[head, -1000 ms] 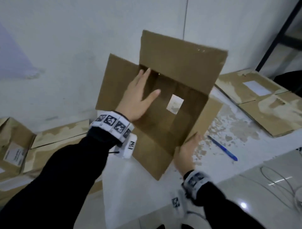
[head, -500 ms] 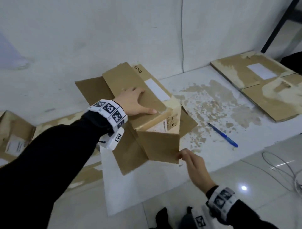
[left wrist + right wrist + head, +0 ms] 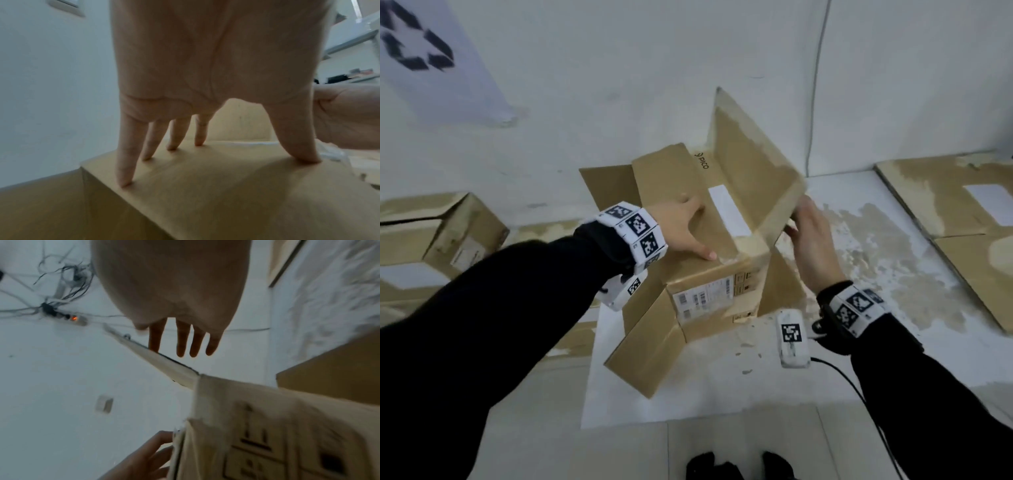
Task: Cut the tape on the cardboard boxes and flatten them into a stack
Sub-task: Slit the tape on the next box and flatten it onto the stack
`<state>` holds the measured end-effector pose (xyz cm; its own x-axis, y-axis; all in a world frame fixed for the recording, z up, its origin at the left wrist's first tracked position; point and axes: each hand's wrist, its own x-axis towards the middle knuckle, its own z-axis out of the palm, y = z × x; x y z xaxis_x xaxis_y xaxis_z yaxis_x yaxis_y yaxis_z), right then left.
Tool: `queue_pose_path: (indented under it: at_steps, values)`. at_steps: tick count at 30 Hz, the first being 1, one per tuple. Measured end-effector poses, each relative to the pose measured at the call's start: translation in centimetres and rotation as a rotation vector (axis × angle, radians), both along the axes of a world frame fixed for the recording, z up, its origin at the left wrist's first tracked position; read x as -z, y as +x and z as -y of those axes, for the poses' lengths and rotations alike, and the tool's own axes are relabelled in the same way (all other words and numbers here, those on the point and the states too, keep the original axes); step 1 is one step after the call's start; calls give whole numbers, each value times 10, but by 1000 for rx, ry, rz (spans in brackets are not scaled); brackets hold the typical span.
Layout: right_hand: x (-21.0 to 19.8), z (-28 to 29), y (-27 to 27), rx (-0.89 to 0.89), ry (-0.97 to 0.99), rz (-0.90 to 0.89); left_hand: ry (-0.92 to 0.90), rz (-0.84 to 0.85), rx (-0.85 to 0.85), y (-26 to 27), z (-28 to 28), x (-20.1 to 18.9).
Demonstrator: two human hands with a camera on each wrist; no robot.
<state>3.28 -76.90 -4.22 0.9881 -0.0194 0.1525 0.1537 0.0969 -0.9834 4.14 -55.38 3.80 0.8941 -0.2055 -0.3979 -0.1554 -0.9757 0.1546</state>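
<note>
The left hand (image 3: 681,229) presses flat on the box (image 3: 709,274). The tall flap (image 3: 750,164) stands just left of the right hand's (image 3: 811,240) straight fingers (image 3: 183,340).

Both arms wear black sleeves (image 3: 493,308), white wristbands (image 3: 635,229) printed with black square markers, and a small white marker-tagged camera unit (image 3: 792,337) trailing a black cable (image 3: 859,394).

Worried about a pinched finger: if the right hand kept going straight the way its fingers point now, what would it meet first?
Most likely the raised flap of the cardboard box: the right hand points at the flap's outer face, fingertips already at its lower edge. Depth is unclear, so contact cannot be confirmed.
</note>
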Motion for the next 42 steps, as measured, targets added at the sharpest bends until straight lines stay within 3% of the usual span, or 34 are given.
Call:
queue_pose_path:
  at_steps: [2, 4, 5, 8, 9, 13, 17, 21, 25, 27, 29, 31, 36, 42]
  values:
    - [-11, 1, 16, -203, -227, 36, -33, 2, -61, -8, 1, -6]
    - [-18, 1, 27, -420, -425, -48, -74, 47, -168, -23, 2, -17]
    - [-21, -2, 30, -490, -476, -102, -104, 144, -207, -32, 3, -24]
    - [-25, -7, 47, -617, -477, -182, -226, 682, -246, -62, 34, -36]
    - [-26, -9, 51, -647, -491, -190, -241, 740, -230, -66, 52, -36]
    - [-23, 2, 63, -717, -644, -115, 81, 577, -187, -58, 103, -3]
    - [-3, 61, 58, -527, -778, 157, 362, 645, -163, -59, 94, 13]
    - [0, 104, 0, -711, -815, 228, 465, 506, -307, -61, 105, 17]
    - [-14, 107, -24, -1019, -720, -1, 479, 545, -262, -72, 104, 37]
    - [-18, 98, 5, -894, -676, -10, 454, 592, -250, -84, 98, 38]
    - [-15, 75, 48, -623, -722, 21, 438, 637, -218, -97, 95, 41]
    - [-5, 39, 87, -477, -801, 7, 422, 642, -195, -108, 96, 46]
    - [24, -23, 130, -463, -1066, 131, 425, 637, -195, -119, 95, 48]
    - [17, 41, 192, -376, -971, -39, 417, 659, -129, -118, 87, 50]
